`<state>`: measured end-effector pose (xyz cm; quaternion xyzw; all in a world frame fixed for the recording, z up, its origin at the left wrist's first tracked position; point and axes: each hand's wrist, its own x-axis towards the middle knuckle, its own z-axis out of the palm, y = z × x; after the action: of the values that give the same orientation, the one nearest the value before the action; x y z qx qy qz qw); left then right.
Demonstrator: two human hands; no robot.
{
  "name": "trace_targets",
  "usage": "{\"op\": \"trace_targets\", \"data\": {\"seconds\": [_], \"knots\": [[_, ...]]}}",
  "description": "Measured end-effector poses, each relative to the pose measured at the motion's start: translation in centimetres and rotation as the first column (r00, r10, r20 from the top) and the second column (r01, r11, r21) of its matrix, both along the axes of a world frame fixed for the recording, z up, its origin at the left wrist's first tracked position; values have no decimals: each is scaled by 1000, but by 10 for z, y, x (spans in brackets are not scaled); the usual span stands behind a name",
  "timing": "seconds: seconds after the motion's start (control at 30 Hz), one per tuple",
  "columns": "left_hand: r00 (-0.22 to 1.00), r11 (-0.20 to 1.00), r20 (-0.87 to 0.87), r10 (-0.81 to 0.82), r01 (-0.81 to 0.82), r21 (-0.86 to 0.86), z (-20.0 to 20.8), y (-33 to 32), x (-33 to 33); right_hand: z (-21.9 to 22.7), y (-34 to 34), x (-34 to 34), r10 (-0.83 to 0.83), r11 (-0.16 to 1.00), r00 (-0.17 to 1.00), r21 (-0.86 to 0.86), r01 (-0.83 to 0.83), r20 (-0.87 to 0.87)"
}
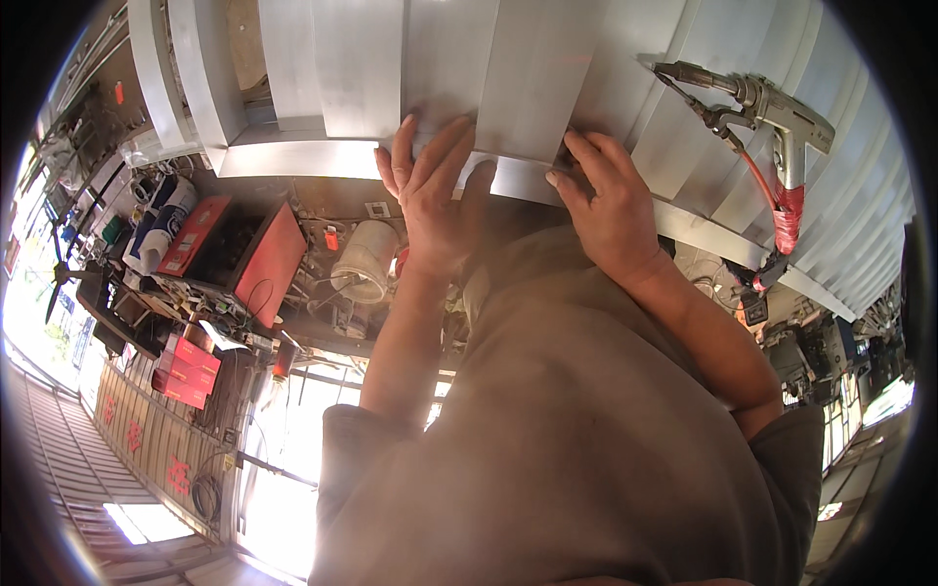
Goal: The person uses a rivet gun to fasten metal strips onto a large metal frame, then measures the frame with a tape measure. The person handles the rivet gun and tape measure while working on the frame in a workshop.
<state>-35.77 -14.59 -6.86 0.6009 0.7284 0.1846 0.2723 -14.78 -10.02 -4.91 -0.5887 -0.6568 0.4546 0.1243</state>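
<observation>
Silvery metal makes up the workpiece at 12 o'clock: broad flat strips (532,83) lie side by side, meeting a narrow rail (298,159) that runs from 10 o'clock, past the person's body, to 3 o'clock.

The left hand (430,210), between 11 and 12 o'clock, lies over the rail with its fingers spread, the longer ones reaching forward to the ends of the strips and the darkened thumb set apart from them. The right hand (616,205), at 2 o'clock, has its fingers bent over the same rail, the thumb at the rail's near side and a gap between thumb and forefinger; whether these two pinch the metal, one cannot tell.

Farther out at 2 o'clock, a metal hand tool (796,122) lies on the strips, its nozzle toward 12 o'clock and its handle wrapped in red tape (788,217).

The person's brown shirt (586,420) fills 5 to 6 o'clock. Below the rail, a dirty white bucket (363,272) sits between 9 and 10 o'clock, just beside a red cabinet (271,259). Red boxes (186,371) are stacked between 8 and 9 o'clock.
</observation>
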Motion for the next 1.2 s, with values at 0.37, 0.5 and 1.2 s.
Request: {"op": "trace_targets", "data": {"seconds": [0.37,0.5,1.2], "knots": [[999,1000,41,2,-2,-8,0,2,-3,-1,0,-1,-40,999,999,-2,40,-12],[999,1000,40,4,-4,6,0,2,-2,0,1,-1,-44,999,999,0,44,-14],[1000,1000,23,1,-1,-6,1,2,-3,5,2,-3,-43,999,999,-30,43,3]]}}
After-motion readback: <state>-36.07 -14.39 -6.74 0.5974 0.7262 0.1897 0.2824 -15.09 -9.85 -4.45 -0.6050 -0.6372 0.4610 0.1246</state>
